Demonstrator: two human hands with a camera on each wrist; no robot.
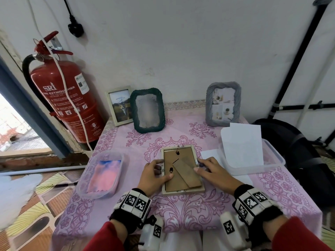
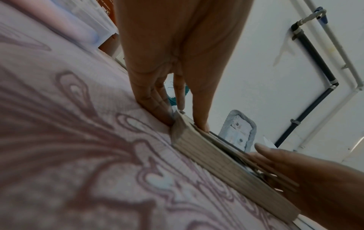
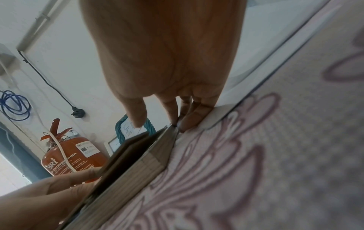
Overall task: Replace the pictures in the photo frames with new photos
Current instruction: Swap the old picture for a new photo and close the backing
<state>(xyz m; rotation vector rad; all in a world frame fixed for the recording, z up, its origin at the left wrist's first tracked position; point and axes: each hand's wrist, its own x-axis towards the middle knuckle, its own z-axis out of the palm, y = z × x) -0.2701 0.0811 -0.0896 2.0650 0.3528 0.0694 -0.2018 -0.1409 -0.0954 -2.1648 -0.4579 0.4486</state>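
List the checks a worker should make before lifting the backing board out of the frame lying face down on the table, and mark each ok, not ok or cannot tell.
1. Face-down frame lies flat on the tablecloth: ok.
2. Left hand steadies the frame's left edge, thumb on the backing board: ok.
3. Right hand touches the right edge: ok.
4. Retaining tabs turned clear of the board: cannot tell.
5. Easel stand folded flat: ok.
6. New photo sheets within reach in the right container: ok.
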